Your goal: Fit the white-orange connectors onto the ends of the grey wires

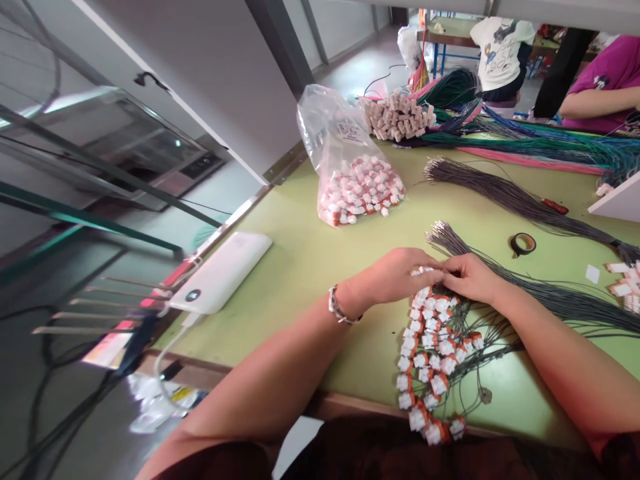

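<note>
My left hand (407, 275) curls closed around a small white connector (425, 270), part of which shows between the fingers. Right beside it, my right hand (470, 277) pinches something at the fingertips, too small and covered to make out. Below both hands lies a cluster of white and orange connectors (430, 347) with dark wires attached, reaching the table's front edge. A bundle of dark wires with bare metal ends (440, 230) lies just behind my hands and runs to the right under my right forearm.
A clear bag of connectors (360, 187) stands at the back. A white power bank (223, 273) lies left. Black tape (523, 245), a second dark wire bundle (490, 190) and coloured wires (530, 137) are to the right. A person in purple (605, 87) sits across.
</note>
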Demonstrator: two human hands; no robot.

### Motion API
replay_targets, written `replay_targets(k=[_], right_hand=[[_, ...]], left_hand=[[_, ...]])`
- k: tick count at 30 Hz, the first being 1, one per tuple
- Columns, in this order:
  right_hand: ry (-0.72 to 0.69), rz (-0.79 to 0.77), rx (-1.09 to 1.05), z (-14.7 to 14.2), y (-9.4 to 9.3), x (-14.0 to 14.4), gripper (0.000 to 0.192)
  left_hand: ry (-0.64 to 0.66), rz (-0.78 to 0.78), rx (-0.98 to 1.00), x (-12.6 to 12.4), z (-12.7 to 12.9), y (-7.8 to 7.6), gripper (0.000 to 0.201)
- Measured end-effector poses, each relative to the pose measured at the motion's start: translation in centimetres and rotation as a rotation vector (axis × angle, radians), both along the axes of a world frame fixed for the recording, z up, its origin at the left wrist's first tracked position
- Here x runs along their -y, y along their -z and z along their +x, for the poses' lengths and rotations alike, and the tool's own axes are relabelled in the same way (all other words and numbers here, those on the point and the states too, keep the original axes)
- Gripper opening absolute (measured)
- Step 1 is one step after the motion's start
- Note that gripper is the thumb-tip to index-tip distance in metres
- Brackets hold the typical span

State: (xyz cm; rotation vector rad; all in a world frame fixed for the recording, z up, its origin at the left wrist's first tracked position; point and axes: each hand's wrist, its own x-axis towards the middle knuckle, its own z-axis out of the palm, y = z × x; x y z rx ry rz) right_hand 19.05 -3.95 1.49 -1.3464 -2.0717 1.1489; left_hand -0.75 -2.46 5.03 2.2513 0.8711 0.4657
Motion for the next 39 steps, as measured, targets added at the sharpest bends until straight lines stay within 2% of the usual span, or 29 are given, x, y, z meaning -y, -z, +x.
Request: replay_targets(k=[4,6,9,12,14,18,23,26,29,33,35,38,39], right_hand=[[0.122,-0.147,0.049,-0.2,0.2,-0.4,0.017],[0.133,-0.055,0.156,-0.6,0.3,-0.6,0.013],[0.060,0.179,0.451,-1.8,0.1,-0.3,0.006],[0.027,0.233,0.742,-3.0,-0.5,0.3,0.015],[0.003,0.249,0.846,-3.6,-0.8,0.6,0.020],[0.006,0.240,0.907,-4.4,-0.8,1.0,0.027],[0.173,0.215,0.833,-4.2,-0.1,0.9,0.021],[0.272,0.251,0.594,-2.8,0.6,0.2,0.015],[0.401,0.249,0.285,-1.5,1.2,-0.5,0.011],[0.427,0.190,-0.021,-1.6,1.6,-0.3,0.008],[0.405,0.193,-0.084,-2.1,1.6,0.2,0.010],[0.343,0.220,-0.055,-2.8,1.8,0.7,0.013],[0.325,0.232,-0.034,-2.9,1.9,0.7,0.013]], left_hand=[[0.064,0.079,-0.118,0.7,-0.5,-0.9,0.024],[0.120,0.076,-0.124,0.7,-1.0,-1.4,0.023],[0.199,0.035,-0.119,0.6,-1.3,-1.8,0.022],[0.267,-0.042,-0.131,0.6,-1.1,-1.5,0.022],[0.306,-0.090,-0.123,0.8,-0.7,-1.1,0.022],[0.316,-0.145,-0.048,1.0,-0.6,-0.6,0.020],[0.313,-0.220,-0.091,0.3,-0.7,-0.4,0.027],[0.194,-0.237,-0.152,0.2,0.1,0.6,0.026],[0.064,-0.173,-0.099,0.4,1.2,1.9,0.018],[-0.005,-0.056,-0.194,-0.3,0.7,2.6,0.016],[-0.172,0.056,-0.286,-1.8,-1.0,2.5,0.021],[-0.608,0.313,-0.350,-4.8,-4.1,2.6,0.032],[-0.682,0.383,-0.356,-5.8,-5.0,2.9,0.034]])
